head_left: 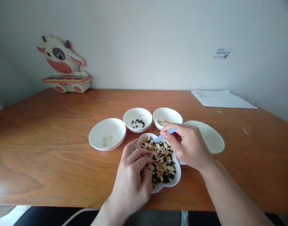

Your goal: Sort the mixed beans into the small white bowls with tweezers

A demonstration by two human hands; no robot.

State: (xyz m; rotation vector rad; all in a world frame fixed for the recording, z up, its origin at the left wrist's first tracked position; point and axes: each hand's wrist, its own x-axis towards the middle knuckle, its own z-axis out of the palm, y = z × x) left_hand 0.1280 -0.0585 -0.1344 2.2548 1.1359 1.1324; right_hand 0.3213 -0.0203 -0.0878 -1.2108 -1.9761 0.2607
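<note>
Near the middle of the table's point(52, 141) front edge, a scalloped white dish point(178, 175) is holding a mix point(163, 163) of shelled peanuts, black beans and yellow beans. The left hand point(134, 179) is reaching over its left rim, fingers half bent and apart, fingertips touching the mix (whether they are gripping anything, I cannot tell). The right hand point(187, 142) is pinching a slim blue pointed tool point(158, 138), its tip aiming down toward the dish's far side. White bowls point(106, 128) are standing beyond the dish, and a toy cow point(66, 66) is sitting by the table's back left corner.
</note>
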